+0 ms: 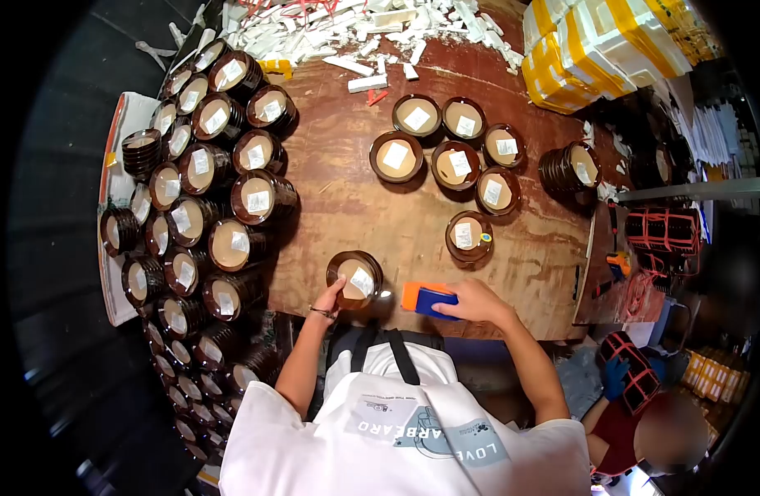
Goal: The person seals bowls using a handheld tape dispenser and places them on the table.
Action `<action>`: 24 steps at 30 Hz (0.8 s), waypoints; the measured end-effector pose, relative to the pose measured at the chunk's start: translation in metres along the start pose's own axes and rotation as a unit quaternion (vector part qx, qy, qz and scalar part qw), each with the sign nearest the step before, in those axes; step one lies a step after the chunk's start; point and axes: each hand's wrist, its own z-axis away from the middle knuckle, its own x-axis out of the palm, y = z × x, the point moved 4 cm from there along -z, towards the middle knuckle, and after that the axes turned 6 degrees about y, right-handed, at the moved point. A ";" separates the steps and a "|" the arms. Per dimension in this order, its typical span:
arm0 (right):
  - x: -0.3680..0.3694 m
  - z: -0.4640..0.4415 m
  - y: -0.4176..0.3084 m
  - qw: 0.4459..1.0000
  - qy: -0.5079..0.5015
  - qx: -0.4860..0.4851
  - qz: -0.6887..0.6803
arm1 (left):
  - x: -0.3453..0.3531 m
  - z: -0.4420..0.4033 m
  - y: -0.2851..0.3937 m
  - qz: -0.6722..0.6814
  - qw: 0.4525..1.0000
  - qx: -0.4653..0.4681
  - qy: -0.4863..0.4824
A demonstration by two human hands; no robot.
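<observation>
My left hand (332,298) grips the near left edge of a stack of brown glazed dishes (353,271) at the table's front. Its thumb lies on the tan top beside a white label (363,281); its other fingers are mostly hidden. Just to the right, my right hand (471,302) is closed around a flat orange and blue object (430,298), whose exact kind I cannot make out. Beyond my right hand stands a labelled brown dish stack (469,237) with a small blue and yellow sticker.
Several labelled stacks (455,165) stand mid-table, and many more (257,197) crowd the left. White foam scraps (380,33) cover the far edge. Taped foam boxes (595,50) sit far right. At lower right, a person's blue-gloved hand (616,378) touches a red-strapped bundle (630,368).
</observation>
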 end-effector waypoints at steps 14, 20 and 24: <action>0.053 -0.025 0.091 0.996 0.018 0.079 -0.031 | -0.014 -0.049 -0.021 -0.322 0.827 0.321 0.332; 0.044 -0.022 0.091 0.997 0.019 0.071 0.010 | 0.054 0.001 0.005 -0.600 0.533 0.553 0.225; 0.041 -0.026 0.106 0.995 0.004 0.092 0.042 | 0.051 0.005 0.028 -0.680 0.516 0.520 -0.024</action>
